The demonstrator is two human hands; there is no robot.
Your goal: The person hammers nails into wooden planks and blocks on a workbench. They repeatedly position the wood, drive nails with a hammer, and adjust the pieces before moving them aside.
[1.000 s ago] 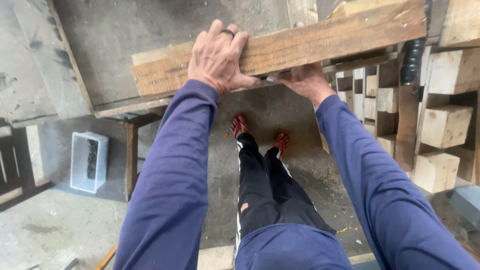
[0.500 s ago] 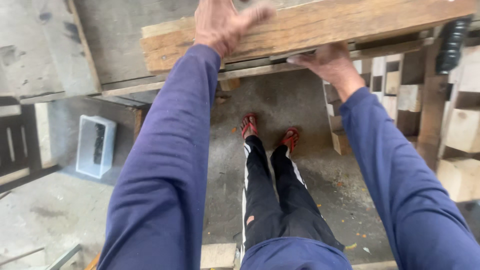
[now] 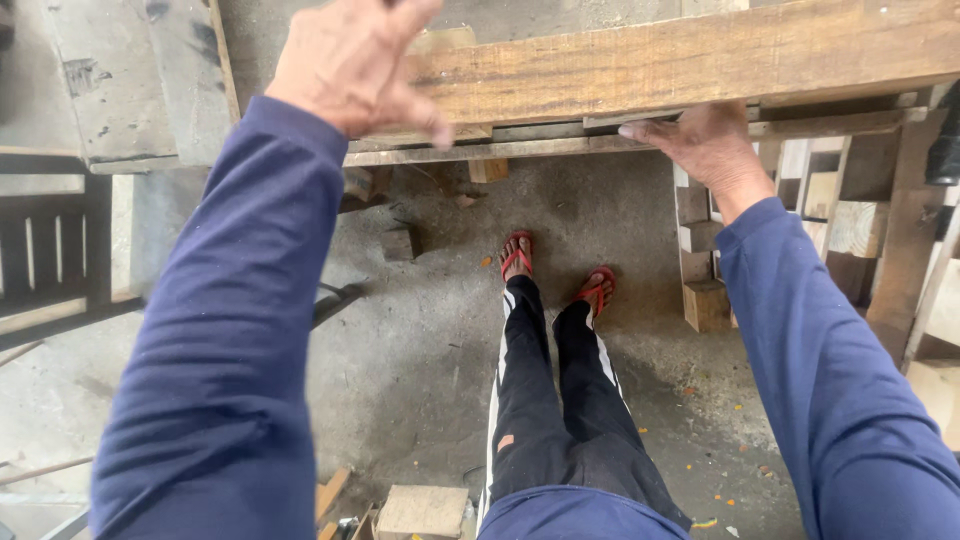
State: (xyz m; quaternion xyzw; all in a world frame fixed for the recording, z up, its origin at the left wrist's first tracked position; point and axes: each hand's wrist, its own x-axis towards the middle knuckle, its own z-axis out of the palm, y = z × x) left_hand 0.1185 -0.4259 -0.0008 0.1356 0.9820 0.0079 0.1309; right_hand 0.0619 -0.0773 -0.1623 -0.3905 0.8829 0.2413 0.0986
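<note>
You are in a wood workshop. A long rough plank [image 3: 690, 55] runs across the top of the frame. Stacked wood blocks [image 3: 705, 290] sit at the right, next to more cut wood. The gray concrete floor [image 3: 420, 350] is dusty, with wood scraps [image 3: 420, 508] at the bottom.
</note>
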